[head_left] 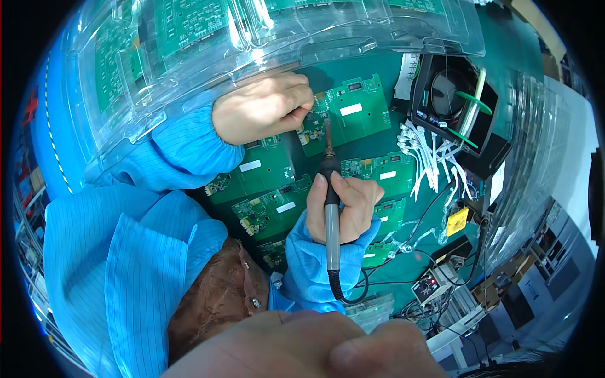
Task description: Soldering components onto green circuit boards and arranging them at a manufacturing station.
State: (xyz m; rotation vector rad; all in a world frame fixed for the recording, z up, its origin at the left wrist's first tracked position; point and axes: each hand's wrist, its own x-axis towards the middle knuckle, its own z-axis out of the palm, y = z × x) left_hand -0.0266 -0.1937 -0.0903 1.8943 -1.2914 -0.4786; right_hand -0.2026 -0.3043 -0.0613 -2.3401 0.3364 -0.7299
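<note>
My right hand (pixel 354 205) is closed around the dark grip of a soldering iron (pixel 332 230). The iron's metal tip points away from me, over the left part of a green circuit board (pixel 368 120). At that board's left edge, my left hand (pixel 265 107) is closed in a pinch, thumb and forefinger together. Whatever it pinches is too small to make out. More green boards lie around my hands, among them one board (pixel 271 171) below my left wrist and another board (pixel 275 211) left of my right hand.
Clear plastic trays (pixel 334 47) holding green boards stand along the far side. To the right are a wire spool (pixel 469 113) on a black stand, a bundle of white cables (pixel 428 154) and a yellow sponge (pixel 457 221). A control box (pixel 427 286) sits nearer, beside tangled cords.
</note>
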